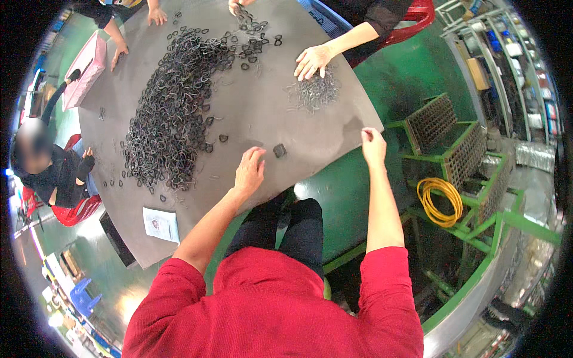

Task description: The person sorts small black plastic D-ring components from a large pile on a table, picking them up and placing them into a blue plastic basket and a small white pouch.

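Observation:
A big heap of dark ring-shaped metal parts (173, 113) lies across a grey table (268, 107). My left hand (249, 172) rests on the table near its front edge, fingers bent, close to one small dark part (279, 150) lying alone. My right hand (373, 145) hovers at the table's right edge with fingertips pinched together; whether it holds something small is not visible. A bundle of thin wire pieces (314, 92) lies further back under another person's hand (312, 61).
Other people's hands (156, 15) work at the far side. A seated person in black (54, 170) is at the left. A pink tray (85, 68), a paper sheet (161, 224), green metal racks (453, 143) and a yellow hose coil (440, 201) surround the table.

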Demonstrator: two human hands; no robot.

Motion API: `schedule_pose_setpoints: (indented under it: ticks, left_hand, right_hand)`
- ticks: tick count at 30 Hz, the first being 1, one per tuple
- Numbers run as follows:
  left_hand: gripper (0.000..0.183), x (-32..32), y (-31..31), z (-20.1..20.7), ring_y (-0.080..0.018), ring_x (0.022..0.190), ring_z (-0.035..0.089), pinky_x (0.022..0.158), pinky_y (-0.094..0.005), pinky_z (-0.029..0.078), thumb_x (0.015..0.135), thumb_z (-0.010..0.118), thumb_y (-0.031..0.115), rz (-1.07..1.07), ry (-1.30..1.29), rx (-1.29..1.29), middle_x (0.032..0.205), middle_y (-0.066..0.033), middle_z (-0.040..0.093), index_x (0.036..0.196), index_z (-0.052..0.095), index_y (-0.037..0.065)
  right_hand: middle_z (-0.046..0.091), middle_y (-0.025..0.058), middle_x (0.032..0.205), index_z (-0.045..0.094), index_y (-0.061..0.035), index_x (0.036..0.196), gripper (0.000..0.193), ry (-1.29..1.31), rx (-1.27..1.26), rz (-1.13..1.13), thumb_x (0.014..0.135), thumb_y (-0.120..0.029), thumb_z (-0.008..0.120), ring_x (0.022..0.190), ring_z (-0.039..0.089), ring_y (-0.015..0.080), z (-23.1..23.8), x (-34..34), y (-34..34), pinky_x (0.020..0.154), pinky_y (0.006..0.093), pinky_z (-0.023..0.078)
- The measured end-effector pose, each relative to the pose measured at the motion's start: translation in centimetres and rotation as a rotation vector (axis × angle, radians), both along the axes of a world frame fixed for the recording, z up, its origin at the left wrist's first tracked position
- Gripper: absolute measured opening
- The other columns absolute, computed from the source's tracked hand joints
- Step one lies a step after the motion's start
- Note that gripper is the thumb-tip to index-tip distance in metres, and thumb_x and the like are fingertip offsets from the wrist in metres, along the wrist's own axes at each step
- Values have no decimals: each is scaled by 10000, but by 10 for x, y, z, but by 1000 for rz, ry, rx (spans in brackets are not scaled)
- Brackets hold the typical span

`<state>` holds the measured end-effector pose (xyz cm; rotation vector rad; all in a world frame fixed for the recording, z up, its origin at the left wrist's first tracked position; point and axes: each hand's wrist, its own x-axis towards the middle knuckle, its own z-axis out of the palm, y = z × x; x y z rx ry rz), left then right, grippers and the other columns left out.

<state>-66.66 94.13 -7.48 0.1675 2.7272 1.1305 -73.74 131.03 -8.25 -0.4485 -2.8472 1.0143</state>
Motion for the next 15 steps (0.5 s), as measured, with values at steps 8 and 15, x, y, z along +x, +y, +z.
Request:
schedule_pose_setpoints:
  ticks: [8,15]
  left_hand:
    - [602,-112,45,-54,-319,1364,145,1091,-464,151,890,487,222,224,152,-321,1437,-167,238,1387,215,19]
    - [583,-217,115,-64,-294,1356,190,1092,-444,156,903,454,284,67,285,-215,1430,-168,263,1372,251,3]
  right_hand:
    - [471,134,1258,471,-67,1206,389,250,143,238,858,-219,557,1204,415,309,-45,-111,-46,996,422,340]
    - [406,112,1363,425,-90,1296,452,284,153,351,901,-301,487,1298,329,265,-78,-225,-65,1070,484,206]
